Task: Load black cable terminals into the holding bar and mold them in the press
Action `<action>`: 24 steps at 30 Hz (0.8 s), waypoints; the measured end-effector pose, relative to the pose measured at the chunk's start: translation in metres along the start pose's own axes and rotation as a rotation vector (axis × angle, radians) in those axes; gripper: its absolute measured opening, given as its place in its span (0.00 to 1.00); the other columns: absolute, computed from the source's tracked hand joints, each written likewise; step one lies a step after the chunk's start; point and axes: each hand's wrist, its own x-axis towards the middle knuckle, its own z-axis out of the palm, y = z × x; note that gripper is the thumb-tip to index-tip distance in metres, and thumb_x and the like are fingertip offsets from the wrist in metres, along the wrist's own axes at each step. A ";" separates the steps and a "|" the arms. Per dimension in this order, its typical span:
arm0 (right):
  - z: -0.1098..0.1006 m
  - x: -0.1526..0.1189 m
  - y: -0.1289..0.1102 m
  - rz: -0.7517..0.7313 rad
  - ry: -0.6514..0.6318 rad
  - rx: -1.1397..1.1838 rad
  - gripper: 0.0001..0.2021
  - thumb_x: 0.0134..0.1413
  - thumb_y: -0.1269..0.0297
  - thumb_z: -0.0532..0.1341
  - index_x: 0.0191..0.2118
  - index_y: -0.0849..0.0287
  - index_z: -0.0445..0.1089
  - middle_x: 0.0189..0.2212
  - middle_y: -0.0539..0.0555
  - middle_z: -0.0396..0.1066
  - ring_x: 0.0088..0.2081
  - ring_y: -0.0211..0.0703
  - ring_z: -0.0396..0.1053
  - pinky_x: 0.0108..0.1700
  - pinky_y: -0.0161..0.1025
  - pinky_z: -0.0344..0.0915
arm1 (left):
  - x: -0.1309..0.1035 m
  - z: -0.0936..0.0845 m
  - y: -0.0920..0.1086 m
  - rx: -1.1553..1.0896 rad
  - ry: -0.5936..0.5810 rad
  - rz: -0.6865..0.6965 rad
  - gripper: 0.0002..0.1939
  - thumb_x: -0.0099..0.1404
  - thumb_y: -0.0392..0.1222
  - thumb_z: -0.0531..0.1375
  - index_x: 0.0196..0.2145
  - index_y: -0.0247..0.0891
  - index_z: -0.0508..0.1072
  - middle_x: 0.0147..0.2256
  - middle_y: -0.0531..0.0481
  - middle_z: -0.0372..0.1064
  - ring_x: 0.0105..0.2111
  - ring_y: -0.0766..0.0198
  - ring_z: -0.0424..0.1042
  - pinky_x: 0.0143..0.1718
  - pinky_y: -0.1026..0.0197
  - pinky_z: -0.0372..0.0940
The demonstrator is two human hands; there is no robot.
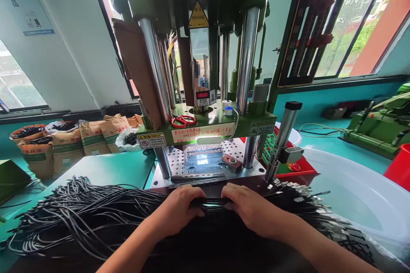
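Observation:
Several black cables [213, 201] stretch side by side between my two hands, at the front edge of a press. My left hand [179, 208] is closed around them, thumb below and fingers above. A short gap away, my right hand [248, 208] grips the same cables in a like way. Loose black cable lengths [92, 204] fan out in a heap to the left. On the right lies a pile of cable ends with metal connectors [339, 226]. Behind my hands, a lit mould [203, 157] sits on the perforated press bed [174, 158], with a grey metal bar [198, 178] before it.
Polished press columns [251, 64] rise behind the bed. Red-handled scissors [183, 120] and a blue-and-white tape roll [228, 111] rest on the green crosspiece. A post with a control box [292, 154] and a large white tub [361, 192] stand right; paper sacks [68, 147] stand left.

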 end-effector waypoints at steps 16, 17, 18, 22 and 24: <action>0.004 0.005 -0.005 -0.028 0.090 0.012 0.04 0.58 0.71 0.59 0.39 0.59 0.66 0.39 0.53 0.66 0.41 0.44 0.65 0.45 0.39 0.62 | -0.006 0.017 -0.008 0.225 0.248 0.289 0.12 0.69 0.31 0.48 0.47 0.41 0.61 0.40 0.51 0.68 0.41 0.63 0.67 0.45 0.58 0.62; 0.005 0.005 -0.005 -0.012 0.112 -0.047 0.04 0.57 0.70 0.60 0.38 0.59 0.66 0.38 0.53 0.67 0.41 0.45 0.64 0.45 0.41 0.62 | -0.006 0.018 -0.009 0.182 0.291 0.293 0.12 0.69 0.31 0.48 0.47 0.42 0.61 0.40 0.51 0.67 0.41 0.64 0.67 0.45 0.60 0.62; 0.006 0.004 -0.004 0.011 0.134 -0.123 0.03 0.56 0.69 0.61 0.37 0.59 0.66 0.38 0.54 0.68 0.41 0.47 0.64 0.45 0.43 0.61 | -0.007 0.018 -0.011 0.137 0.339 0.300 0.12 0.69 0.31 0.48 0.47 0.42 0.62 0.40 0.51 0.67 0.41 0.65 0.67 0.45 0.61 0.62; -0.001 -0.016 0.015 0.132 0.215 -0.347 0.06 0.52 0.75 0.59 0.35 0.60 0.65 0.36 0.55 0.68 0.39 0.49 0.63 0.42 0.44 0.60 | -0.007 0.022 -0.018 0.023 0.468 0.345 0.13 0.68 0.30 0.48 0.48 0.42 0.61 0.40 0.51 0.66 0.41 0.67 0.68 0.44 0.64 0.63; -0.013 -0.032 0.028 0.163 0.225 -0.369 0.08 0.49 0.78 0.59 0.34 0.59 0.64 0.35 0.53 0.68 0.39 0.47 0.63 0.41 0.42 0.59 | -0.006 0.025 -0.020 0.022 0.443 0.356 0.13 0.68 0.29 0.48 0.48 0.42 0.61 0.40 0.51 0.66 0.40 0.67 0.68 0.43 0.64 0.63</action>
